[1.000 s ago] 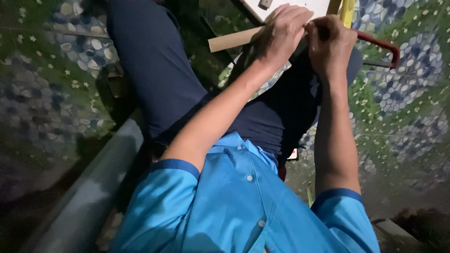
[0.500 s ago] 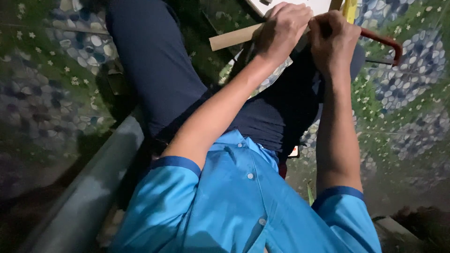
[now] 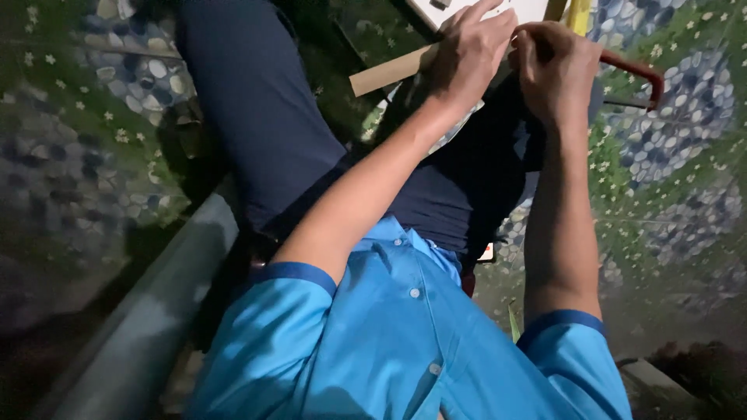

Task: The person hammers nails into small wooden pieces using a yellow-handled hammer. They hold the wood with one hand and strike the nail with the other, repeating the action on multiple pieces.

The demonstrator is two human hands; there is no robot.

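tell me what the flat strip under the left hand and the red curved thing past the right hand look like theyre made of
The flat strip looks like bare, unfinished wood or thick card: pale tan, matt, square-cut end. The left hand rests on it. The red curved piece, beyond the right hand, looks like painted metal or plastic: thin, smoothly bent, evenly coloured. Dim light leaves both open.

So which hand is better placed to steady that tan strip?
Probably the left hand: it already rests over the tan strip. The right hand is curled shut beside the red handle, apparently gripping something hidden.

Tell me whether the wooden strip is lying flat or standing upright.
Lying flat: the wooden strip stretches sideways above the lap, its far end hidden under the left hand.
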